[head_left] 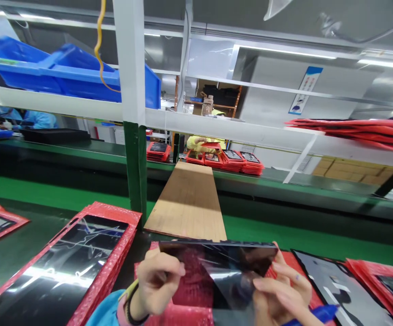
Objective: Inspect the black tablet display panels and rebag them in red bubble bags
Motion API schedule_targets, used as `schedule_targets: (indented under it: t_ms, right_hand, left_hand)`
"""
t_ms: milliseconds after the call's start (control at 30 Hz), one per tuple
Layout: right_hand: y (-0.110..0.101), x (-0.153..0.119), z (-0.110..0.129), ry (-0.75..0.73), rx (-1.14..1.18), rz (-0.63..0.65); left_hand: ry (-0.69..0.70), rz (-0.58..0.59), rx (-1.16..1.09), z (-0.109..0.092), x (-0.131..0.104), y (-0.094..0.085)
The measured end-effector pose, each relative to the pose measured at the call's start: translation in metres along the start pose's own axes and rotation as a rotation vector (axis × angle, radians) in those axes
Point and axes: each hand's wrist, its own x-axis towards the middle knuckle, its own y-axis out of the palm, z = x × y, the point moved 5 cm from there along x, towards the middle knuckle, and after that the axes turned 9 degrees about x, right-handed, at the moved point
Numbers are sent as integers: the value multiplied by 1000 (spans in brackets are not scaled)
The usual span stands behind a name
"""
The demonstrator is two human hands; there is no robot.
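Observation:
A glossy dark screen panel (228, 267) is tilted up in front of me, its top edge toward the conveyor. My left hand (158, 280) is closed at the panel's left edge, thumb and curled finger pinching it. At the right edge, my right hand (282, 290) grips the panel, and a blue marker (323, 313) is tucked in the same hand. Red bubble-wrap sleeves (182, 314) lie beneath the panel. To the left, a large black screen (77, 267) rests on a stack of red bubble sleeves; on the right lies a grey-backed panel (343, 287).
A wooden board (189, 203) bridges the green conveyor (271, 226). Beyond it, a person in yellow (205, 144) handles red-wrapped stacks (232, 162). A green-and-white post (133, 136) stands ahead. Blue bins (63, 72) and red sleeves (359, 131) sit on the overhead shelf.

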Motion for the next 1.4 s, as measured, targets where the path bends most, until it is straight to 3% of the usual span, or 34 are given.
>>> schedule_targets:
  t_ms: [100, 333, 500, 600, 733, 900, 1133, 1400]
  right_hand:
    - [-6, -1, -10, 73, -55, -83]
    - [-8, 21, -12, 79, 205, -244]
    - [-1, 22, -46, 287, 444, -110]
    - [3, 18, -60, 450, 540, -134]
    - [18, 18, -59, 599, 660, -146]
    - [25, 16, -64, 685, 713, -150]
    - [21, 14, -72, 791, 589, -83]
    - [24, 13, -63, 917, 550, -47]
  left_hand:
    - [-85, -41, -62, 0, -14, 8]
    - [-369, 106, -304, -24, -25, 33]
    - [-323, 161, -388, -40, -20, 45]
    - [-299, 245, -423, -33, -22, 51]
    - [-239, 333, -450, -16, -37, 50]
    - [-418, 298, -267, -1, -50, 41]
    - [-511, 240, -273, -13, -27, 35]
    - [-506, 373, -346, -28, 3, 30]
